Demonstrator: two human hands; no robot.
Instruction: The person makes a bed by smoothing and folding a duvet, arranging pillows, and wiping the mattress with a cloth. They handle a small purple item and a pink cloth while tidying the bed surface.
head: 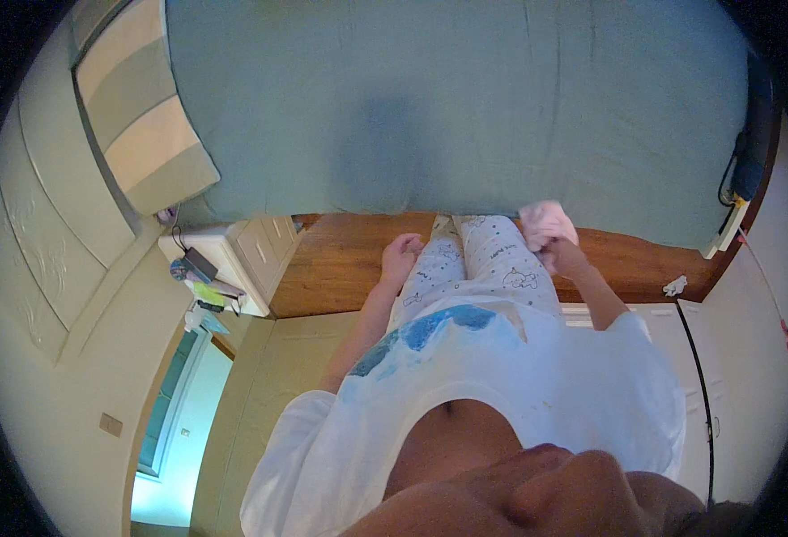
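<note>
My right hand (558, 257) grips a crumpled pale pink cloth (547, 225) beside my right thigh. The cloth overlaps the near edge of a bed with a blue-green sheet (394, 54). On the other side, my left hand (400, 258) hangs by my left thigh. Its fingers are loosely curled, with nothing visible in them. Between the hands are my white printed trousers (494, 265), with my knees close to the bed's edge. A soft dark shadow falls on the sheet ahead of me.
A striped pillow (149, 121) lies at the bed's left end. Beside it, a white bedside cabinet (259, 255) carries a dark box (200, 264) and small items. Wooden floor (340, 258) runs below the bed. A crumpled white item (675, 286) lies at right, near a hanging cord (763, 278).
</note>
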